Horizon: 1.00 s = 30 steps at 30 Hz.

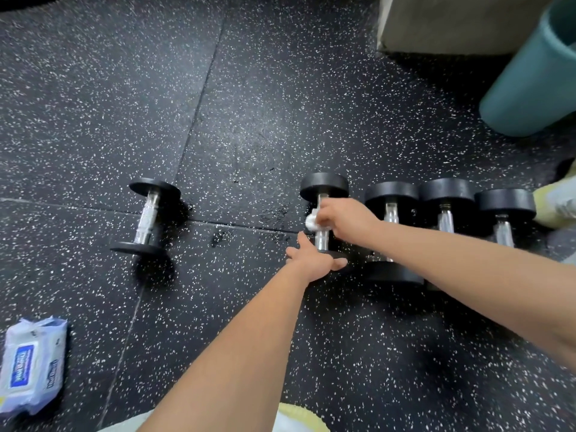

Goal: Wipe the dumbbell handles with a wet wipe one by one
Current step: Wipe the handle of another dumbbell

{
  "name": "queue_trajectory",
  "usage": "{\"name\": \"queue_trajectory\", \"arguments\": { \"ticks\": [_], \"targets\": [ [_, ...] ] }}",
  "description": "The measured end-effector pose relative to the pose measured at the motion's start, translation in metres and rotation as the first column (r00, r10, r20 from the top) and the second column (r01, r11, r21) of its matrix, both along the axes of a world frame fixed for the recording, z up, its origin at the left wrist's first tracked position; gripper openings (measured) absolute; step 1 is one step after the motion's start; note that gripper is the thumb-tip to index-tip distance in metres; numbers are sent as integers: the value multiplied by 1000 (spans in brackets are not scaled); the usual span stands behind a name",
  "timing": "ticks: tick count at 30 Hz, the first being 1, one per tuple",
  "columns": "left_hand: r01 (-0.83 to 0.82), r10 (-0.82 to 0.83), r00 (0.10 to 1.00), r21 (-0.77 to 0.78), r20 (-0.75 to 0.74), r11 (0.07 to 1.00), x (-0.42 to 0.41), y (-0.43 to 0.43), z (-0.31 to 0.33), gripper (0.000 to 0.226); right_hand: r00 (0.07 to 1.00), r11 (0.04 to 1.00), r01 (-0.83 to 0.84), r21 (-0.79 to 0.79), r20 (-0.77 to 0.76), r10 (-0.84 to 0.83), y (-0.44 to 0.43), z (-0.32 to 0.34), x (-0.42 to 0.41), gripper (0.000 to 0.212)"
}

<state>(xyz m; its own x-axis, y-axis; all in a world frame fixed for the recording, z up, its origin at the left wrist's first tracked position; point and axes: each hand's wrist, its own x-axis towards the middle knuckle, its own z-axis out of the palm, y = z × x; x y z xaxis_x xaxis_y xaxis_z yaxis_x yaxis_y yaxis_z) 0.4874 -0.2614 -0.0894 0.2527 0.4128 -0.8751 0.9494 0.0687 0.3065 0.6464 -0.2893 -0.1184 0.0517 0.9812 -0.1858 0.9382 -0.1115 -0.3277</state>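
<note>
We have the wet wipe [311, 220] bunched against the chrome handle of the dumbbell [324, 213] at the left end of the row on the speckled rubber floor [249, 88]. Our right hand [343, 218] is clenched on the wipe and pressing it to the bar. Our left hand [314, 260] lies open, fingers spread, resting on the near weight plate to steady it.

The likely trouble, as we judge it, is the dumbbell rolling under the rubbing if that flat left hand slips off, since nothing else blocks its left side. The small wad could also miss the underside of the bar.

We count five dumbbells: four close together in the row, and a lone dumbbell [146, 216] well apart to the left. One wipe pack [32, 366] lies near the lower left, and one teal bin [536, 73] stands at upper right.
</note>
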Motion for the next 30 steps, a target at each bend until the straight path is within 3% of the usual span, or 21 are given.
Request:
{"name": "queue_trajectory", "arguments": {
  "ticks": [3, 5, 9, 13, 15, 18, 20, 22, 25, 28, 30],
  "targets": [
    [-13, 13, 1000, 9, 3, 1000, 0, -2, 0, 129, 980, 978, 197, 62, 9, -198, 10, -1, 2, 10],
    [-26, 25, 1000, 20, 11, 999, 1, -4, -1, 129, 974, 972, 220, 83, 39, -224, 6, -2, -4, 6],
    [-28, 28, 1000, 35, 9, 999, 1, -6, -1, 130, 1000, 1000, -9, 19, -13, 9, -16, -1, -15, 18],
    [-28, 27, 1000, 35, 15, 999, 3, -8, 0, 127, 981, 980, -192, -42, -7, 192, -18, 6, -9, 14],
    [-33, 32, 999, 33, 15, 999, 5, -7, 1, 123, 991, 992, -113, -55, 64, 117, 0, 11, -4, 16],
    [-55, 54, 998, 28, 36, 998, 5, -10, 2, 110, 986, 984, 158, -78, 61, -154, 17, 14, -1, 18],
    [-60, 59, 997, 40, 47, 997, 7, -15, 2, 101, 974, 973, 218, -73, 72, -213, 15, 13, -4, 17],
    [-73, 71, 996, 47, 45, 996, 9, -18, -1, 94, 986, 988, 140, -61, 104, -134, 2, 13, -10, 16],
    [-97, 96, 995, 31, 36, 995, 8, -15, -7, 91, 998, 994, -53, -92, 21, 55, -23, 14, -14, 17],
    [-181, 184, 982, -48, 52, 982, 3, -10, -7, 110, 987, 981, -158, -109, 17, 161, -30, 15, -13, 11],
    [-194, 196, 980, -60, 38, 979, 5, -11, -4, 125, 989, 989, -123, -88, 73, 130, -20, 16, -5, 14]
  ]
}}
